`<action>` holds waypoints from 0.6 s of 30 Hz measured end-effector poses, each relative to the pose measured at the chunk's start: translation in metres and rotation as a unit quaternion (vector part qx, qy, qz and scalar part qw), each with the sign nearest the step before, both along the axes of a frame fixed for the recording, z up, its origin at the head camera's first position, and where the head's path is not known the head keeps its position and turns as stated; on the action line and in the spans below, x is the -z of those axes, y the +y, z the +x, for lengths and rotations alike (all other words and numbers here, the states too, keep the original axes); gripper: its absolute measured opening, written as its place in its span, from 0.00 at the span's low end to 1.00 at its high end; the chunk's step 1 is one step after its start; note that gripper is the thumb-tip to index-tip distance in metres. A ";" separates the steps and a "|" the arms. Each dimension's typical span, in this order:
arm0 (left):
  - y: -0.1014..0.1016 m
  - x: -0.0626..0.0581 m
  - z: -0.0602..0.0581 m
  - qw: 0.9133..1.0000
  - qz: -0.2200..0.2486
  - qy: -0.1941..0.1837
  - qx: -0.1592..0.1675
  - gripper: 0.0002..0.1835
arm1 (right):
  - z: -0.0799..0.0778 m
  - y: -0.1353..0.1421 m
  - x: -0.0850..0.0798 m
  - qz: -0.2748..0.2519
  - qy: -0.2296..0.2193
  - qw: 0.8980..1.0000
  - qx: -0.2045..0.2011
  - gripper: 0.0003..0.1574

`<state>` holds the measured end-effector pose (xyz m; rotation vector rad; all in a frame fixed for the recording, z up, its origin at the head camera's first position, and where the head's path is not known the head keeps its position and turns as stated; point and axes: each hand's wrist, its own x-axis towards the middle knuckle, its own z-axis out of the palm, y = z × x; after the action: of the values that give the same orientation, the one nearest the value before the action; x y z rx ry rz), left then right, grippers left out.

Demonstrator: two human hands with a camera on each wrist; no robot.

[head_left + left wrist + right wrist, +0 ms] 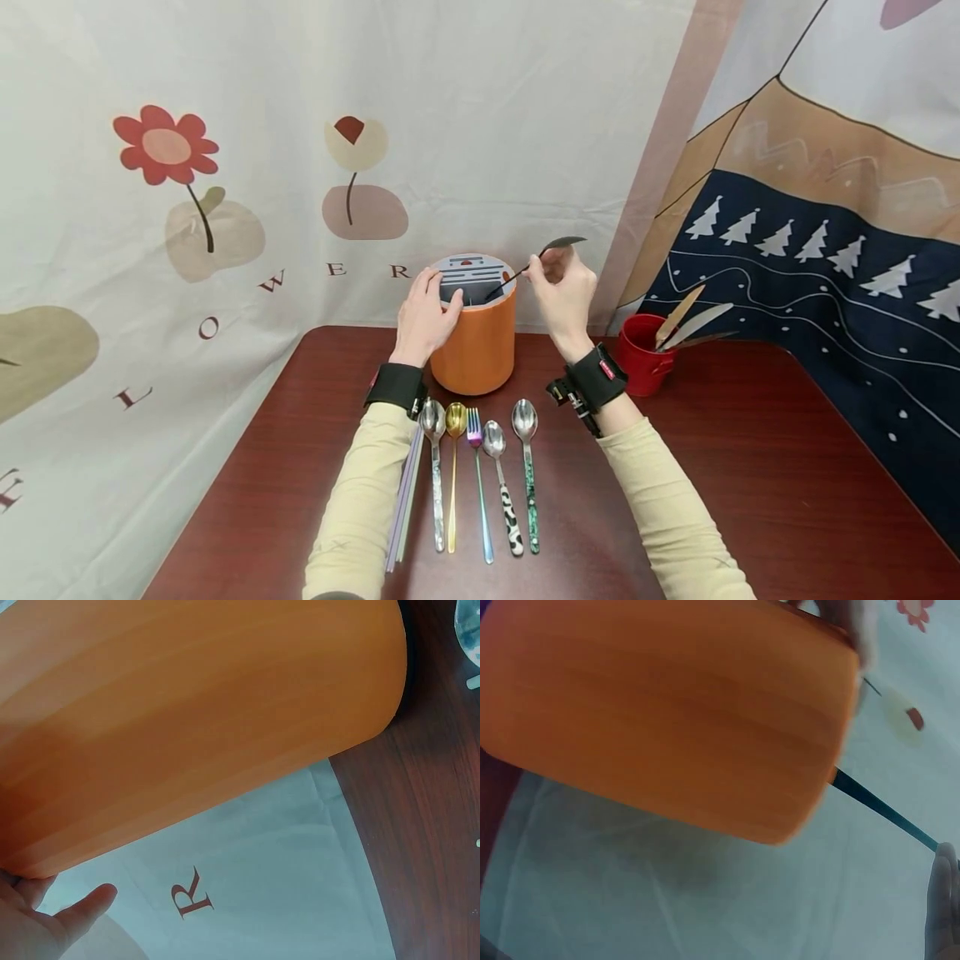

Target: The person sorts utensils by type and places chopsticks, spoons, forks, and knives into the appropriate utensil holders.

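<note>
One dark spoon (564, 242) is held slantwise over the orange holder (472, 354), its handle dipped past the rim and its bowl raised above the fingers. It is pinched between the thumb and fingers of the right hand (564, 297), just beyond the holder's right edge. In the right wrist view, the handle is seen stretched between the rim and the fingertips. The left hand (424, 318) is laid on the rim at the opposite side, its thumb and fingers spread apart. The two hands are kept apart, with the holder's opening between them.

On the table (757, 467), in front of the holder, a loose row is formed by slim sticks (406, 500) beside the left sleeve, a grey-handled spoon (437, 475), a gold spoon (453, 475), a rainbow-coloured fork (479, 483), a spotted-handled spoon (510, 512) and a green-handled spoon (530, 483). To the right, a red bucket (641, 358) is placed, with a wooden utensil (681, 315) and a pale utensil (697, 325) leaned outward in it. The table is backed by a pale cloth (480, 108) printed with flowers and letters.
</note>
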<state>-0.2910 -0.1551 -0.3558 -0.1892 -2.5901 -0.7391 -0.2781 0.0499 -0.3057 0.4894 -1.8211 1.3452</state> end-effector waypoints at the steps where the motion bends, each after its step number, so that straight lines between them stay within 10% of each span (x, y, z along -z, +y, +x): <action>1: 0.000 0.000 0.000 1.000 0.000 0.000 0.000 0.33 | -0.001 -0.001 0.002 0.005 -0.005 1.000 -0.001 0.10; 18: 0.002 0.002 -0.001 1.000 0.004 0.003 -0.002 0.32 | -0.006 -0.017 0.026 0.067 -0.102 0.992 -0.010 0.08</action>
<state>-0.2918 -0.1527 -0.3582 -0.1840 -2.5806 -0.7472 -0.2843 0.0325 -0.3312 0.4560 -2.0896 1.3326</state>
